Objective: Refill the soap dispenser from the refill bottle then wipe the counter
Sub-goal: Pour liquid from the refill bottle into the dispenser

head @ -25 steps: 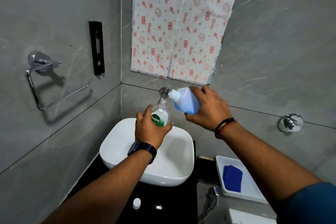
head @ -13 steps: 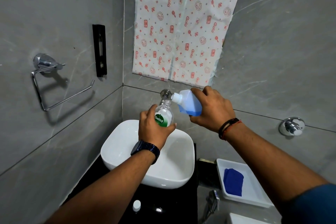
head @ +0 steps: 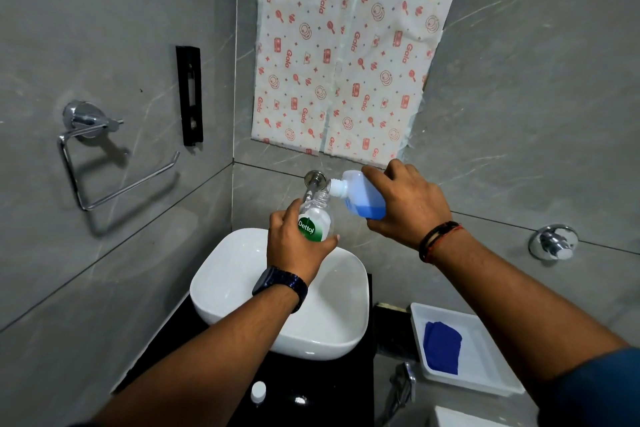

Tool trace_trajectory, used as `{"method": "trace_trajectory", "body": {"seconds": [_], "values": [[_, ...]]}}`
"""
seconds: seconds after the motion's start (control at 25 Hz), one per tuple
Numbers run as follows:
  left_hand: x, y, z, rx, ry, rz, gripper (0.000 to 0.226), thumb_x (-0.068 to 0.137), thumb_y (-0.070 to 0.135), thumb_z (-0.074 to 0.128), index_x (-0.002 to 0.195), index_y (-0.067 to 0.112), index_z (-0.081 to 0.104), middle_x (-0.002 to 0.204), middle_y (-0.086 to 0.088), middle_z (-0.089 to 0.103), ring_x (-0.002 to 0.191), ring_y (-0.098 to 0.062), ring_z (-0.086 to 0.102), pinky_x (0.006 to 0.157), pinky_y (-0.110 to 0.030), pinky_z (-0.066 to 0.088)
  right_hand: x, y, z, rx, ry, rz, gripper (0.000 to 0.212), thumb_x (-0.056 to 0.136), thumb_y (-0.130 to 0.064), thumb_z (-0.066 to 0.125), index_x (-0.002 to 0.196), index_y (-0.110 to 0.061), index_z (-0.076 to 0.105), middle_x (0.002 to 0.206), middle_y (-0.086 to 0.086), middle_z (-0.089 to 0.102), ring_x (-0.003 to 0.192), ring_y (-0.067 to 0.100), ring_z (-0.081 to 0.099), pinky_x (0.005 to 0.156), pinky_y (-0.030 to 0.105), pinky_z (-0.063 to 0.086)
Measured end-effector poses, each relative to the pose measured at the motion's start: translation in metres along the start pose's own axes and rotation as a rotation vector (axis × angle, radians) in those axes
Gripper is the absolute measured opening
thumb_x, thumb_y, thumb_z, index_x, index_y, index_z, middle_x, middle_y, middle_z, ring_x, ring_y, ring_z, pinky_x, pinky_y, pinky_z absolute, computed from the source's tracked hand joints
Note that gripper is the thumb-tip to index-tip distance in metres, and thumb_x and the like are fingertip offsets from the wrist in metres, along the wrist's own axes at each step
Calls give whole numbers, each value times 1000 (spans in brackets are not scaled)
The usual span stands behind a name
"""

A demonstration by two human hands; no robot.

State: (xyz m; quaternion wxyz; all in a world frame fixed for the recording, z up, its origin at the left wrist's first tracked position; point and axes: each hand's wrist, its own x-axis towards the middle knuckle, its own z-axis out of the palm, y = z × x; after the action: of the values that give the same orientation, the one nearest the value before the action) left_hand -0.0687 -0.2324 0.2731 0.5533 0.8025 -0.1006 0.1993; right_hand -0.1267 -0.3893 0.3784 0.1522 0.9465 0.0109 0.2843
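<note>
Grey tiled bathroom, white basin (head: 242, 288) on black tabletop (head: 311, 392). I see left hand (head: 294, 246) wrapped around soap dispenser (head: 317, 222), right hand (head: 405, 204) clamping tilted refill bottle (head: 360, 198) over its neck. Both light, slippery plastic; I judge mid-body hold safest.

The basin (head: 242, 291) sits on the counter (head: 311, 388). Above its back edge, two hands hold the soap dispenser (head: 317, 222) and, just right of it, the refill bottle (head: 363, 198). Right of the basin lies a tray (head: 485, 374) with a cloth (head: 442, 347) in it. In front of the basin, a cap (head: 258, 392) rests on the counter.
</note>
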Motion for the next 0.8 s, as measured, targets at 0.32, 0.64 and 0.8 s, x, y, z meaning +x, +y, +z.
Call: {"method": "trace_trajectory", "body": {"seconds": [0.32,0.64,0.8], "values": [[2,-1,1,-9,2,5,87,50,41,86,126,27,47,111,-1,45,92,-17,51,70,-24,43,4,1,1,-35,1,-30,82,59,-36,82,127,-26,38,105,10,54,90,28,53,57,36,50],[4,-5,3,0,-4,1,89,50,43,86,128,28,46,113,-2,46,95,-19,53,71,-24,44,4,1,5,-35,-10,-26,84,59,-39,83,129,-26,38,103,9,54,89,26,52,55,31,42],[5,-4,4,0,-7,-3,89,50,43,86,128,28,46,112,-1,45,92,-17,51,69,-23,42,4,2,6,-40,1,-32,84,57,-38,83,128,-26,39,101,9,54,86,26,52,54,30,42]]}}
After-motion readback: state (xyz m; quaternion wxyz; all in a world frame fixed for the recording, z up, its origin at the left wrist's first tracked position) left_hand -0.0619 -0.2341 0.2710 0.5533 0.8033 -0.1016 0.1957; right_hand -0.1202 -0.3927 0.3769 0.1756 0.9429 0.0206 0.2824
